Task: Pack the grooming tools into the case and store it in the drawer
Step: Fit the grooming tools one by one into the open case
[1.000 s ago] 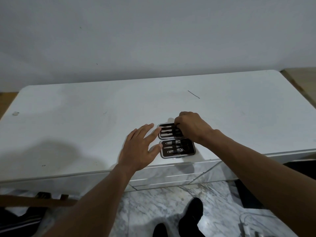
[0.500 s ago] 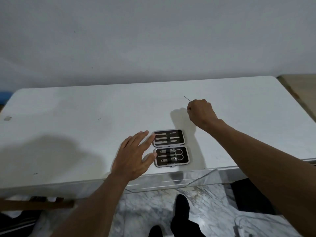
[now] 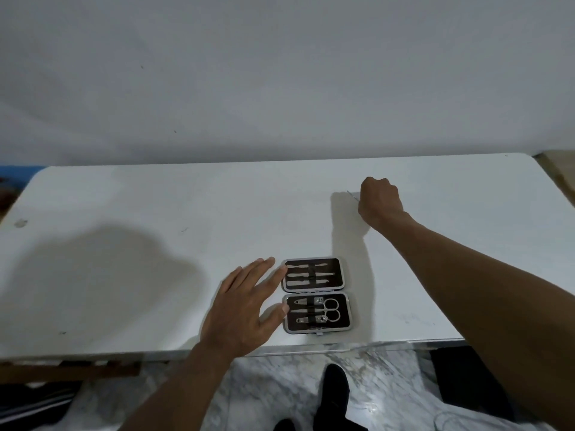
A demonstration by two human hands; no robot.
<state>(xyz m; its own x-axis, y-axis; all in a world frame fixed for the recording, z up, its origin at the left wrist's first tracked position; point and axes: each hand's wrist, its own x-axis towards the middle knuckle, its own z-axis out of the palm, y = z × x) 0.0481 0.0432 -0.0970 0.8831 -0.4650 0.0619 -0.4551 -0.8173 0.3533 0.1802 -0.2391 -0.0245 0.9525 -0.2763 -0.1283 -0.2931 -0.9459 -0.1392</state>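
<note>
A small grooming case point(image 3: 315, 294) lies open near the front edge of the white table point(image 3: 155, 244), its dark lining holding several metal tools in both halves, scissors among them. My left hand point(image 3: 245, 309) rests flat and spread beside the case's left side, fingertips touching its edge. Farther back to the right, my right hand point(image 3: 379, 202) is curled down over a thin metal tool point(image 3: 352, 195) lying on the table; only the tool's left tip shows past the fingers.
A plain grey wall stands behind the table. Below the front edge are a marble floor point(image 3: 389, 384), my dark shoes point(image 3: 334, 387), and a wooden bar point(image 3: 68, 370) at the lower left.
My right hand left the case's upper half and reached back right to the thin tool, closing over it. The left hand stayed beside the case.
</note>
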